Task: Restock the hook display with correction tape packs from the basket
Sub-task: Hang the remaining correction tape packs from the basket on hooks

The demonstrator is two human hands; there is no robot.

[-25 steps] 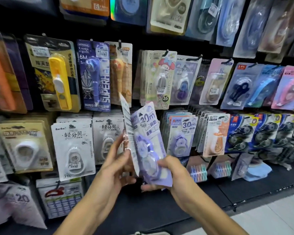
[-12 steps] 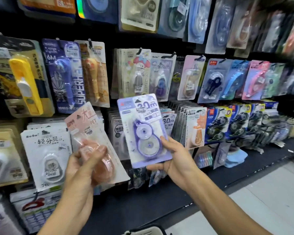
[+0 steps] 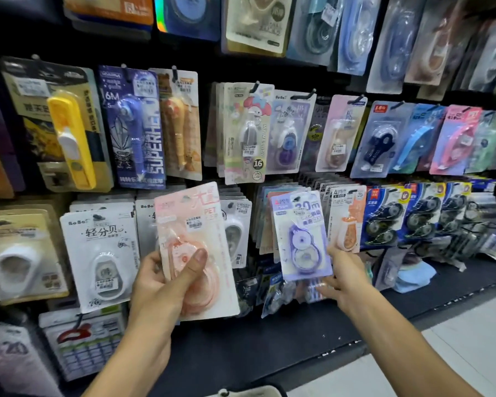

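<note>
Left hand [image 3: 166, 285] grips pink "PET" pack [image 3: 196, 250]; right hand [image 3: 345, 277] pinches purple "30m" pack [image 3: 301, 236].

Basket [image 3: 248, 392] was cut off by the bottom edge, only its rim showing. Left hand [image 3: 166, 285] hid the lower left of the pink pack [image 3: 196, 247]. Right hand [image 3: 345, 279] had its fingertips hidden behind the purple pack [image 3: 299, 234]. Far-right hanging packs [image 3: 481, 213] were blurred, print unreadable. Top-row packs [image 3: 258, 21] were cropped by the top edge.
</note>
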